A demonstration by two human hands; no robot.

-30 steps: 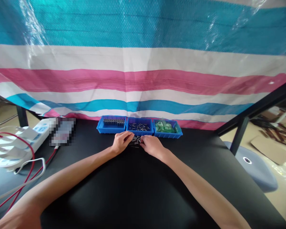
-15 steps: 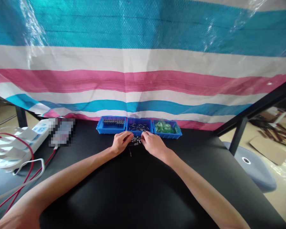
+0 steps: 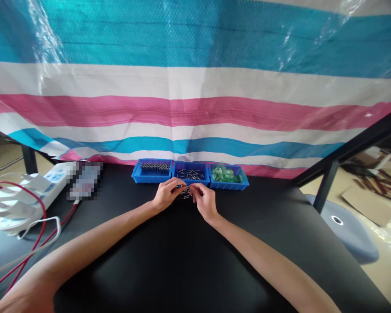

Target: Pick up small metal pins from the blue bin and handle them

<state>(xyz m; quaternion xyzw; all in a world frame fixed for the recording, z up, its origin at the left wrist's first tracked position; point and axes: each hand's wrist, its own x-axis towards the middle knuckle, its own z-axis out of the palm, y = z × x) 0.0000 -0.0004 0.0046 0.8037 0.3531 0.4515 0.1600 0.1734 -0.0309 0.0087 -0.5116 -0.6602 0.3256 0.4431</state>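
Observation:
My left hand point(image 3: 167, 194) and my right hand point(image 3: 203, 200) meet over a small heap of thin metal pins point(image 3: 184, 194) on the black table point(image 3: 182, 261). Both hands pinch with curled fingers, their tips almost touching; what each holds is too small to name. Just behind them stand three blue bins: the left bin point(image 3: 152, 170) with dark parts in rows, the middle bin point(image 3: 190, 173) with loose metal pins, the right bin point(image 3: 228, 176) with green parts.
A white power strip point(image 3: 45, 184) with red and white cables point(image 3: 35, 234) lies at the table's left. A striped tarp point(image 3: 195, 87) hangs behind the bins. A grey stool point(image 3: 345, 230) and a black frame leg point(image 3: 324, 187) stand at the right.
My right hand has drawn in to the left toward my left hand, so the fingertips now meet over the pins. The single pin seen lying nearer me half a second ago is out of sight.

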